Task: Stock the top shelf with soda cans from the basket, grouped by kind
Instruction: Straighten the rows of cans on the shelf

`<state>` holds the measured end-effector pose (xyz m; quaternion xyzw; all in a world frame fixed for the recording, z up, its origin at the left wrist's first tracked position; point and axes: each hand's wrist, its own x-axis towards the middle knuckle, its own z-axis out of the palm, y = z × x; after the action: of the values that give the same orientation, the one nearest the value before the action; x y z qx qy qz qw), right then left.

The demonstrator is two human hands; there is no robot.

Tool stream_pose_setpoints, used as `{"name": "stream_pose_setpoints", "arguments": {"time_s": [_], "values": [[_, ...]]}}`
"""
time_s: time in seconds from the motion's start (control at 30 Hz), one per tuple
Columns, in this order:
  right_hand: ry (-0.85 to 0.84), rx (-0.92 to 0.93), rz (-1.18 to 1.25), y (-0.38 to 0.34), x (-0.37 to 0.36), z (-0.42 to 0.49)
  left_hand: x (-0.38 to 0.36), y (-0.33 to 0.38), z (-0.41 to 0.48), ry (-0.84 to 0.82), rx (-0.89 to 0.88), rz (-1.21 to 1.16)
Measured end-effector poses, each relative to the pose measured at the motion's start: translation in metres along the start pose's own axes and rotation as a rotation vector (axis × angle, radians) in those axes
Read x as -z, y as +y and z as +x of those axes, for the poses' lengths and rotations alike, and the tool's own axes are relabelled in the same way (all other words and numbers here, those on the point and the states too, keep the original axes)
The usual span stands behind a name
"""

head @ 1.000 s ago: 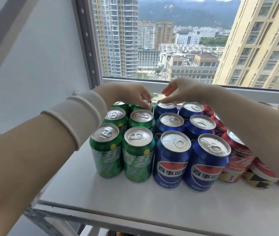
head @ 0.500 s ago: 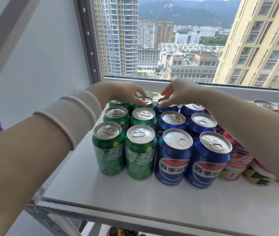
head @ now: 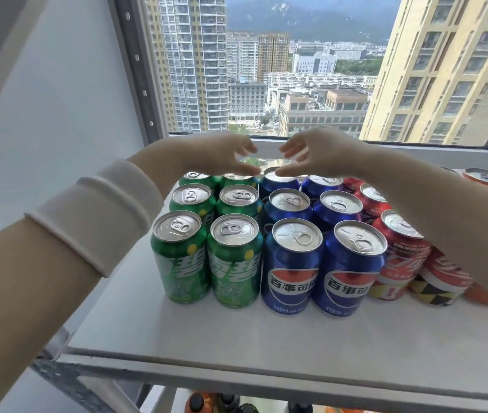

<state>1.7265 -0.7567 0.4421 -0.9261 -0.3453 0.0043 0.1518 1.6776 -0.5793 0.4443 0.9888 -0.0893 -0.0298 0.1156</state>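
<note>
Your left hand (head: 221,153) and right hand (head: 317,150) both hover empty over the back row, fingers loose and spread, gripping nothing. The thumbs hang low by the lids of the back green can (head: 236,178) and the back blue can (head: 278,183); I cannot tell whether they touch. The cans stand upright on the top shelf (head: 236,332), already sorted: green cans (head: 183,263) on the left, two wide and three deep, blue cans (head: 293,263) packed beside them the same way, then red cans (head: 397,257), partly hidden under your right forearm, and an orange can (head: 485,178) at the far right by the window (head: 296,70). To my eye you are between cans: the green and blue blocks look complete, and the next step is another trip to the basket, which is not in view. Lift both hands straight up before drawing back, because your forearms pass low over the front rows; the left sleeve (head: 99,216) could brush the green lids, and your right arm lies just above the red ones. A nudged can would knock its neighbours, as they stand touching. The free space is the front of the shelf. Dark bottles (head: 227,402) show on the level below.
</note>
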Motion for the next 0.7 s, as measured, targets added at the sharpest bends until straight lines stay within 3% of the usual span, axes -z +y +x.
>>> {"name": "stream_pose_setpoints", "arguments": {"time_s": [0.23,0.5,0.7], "values": [[-0.095,0.076,0.062,0.005,0.020,-0.094,-0.022,0.060,-0.058,0.040,-0.244,-0.043],[-0.036,0.153,-0.137,0.020,0.002,-0.122,-0.054,0.076,-0.060,0.080,-0.260,0.072],[0.009,0.171,-0.066,0.021,-0.001,-0.124,-0.055,0.080,-0.061,0.113,-0.266,0.060]]}}
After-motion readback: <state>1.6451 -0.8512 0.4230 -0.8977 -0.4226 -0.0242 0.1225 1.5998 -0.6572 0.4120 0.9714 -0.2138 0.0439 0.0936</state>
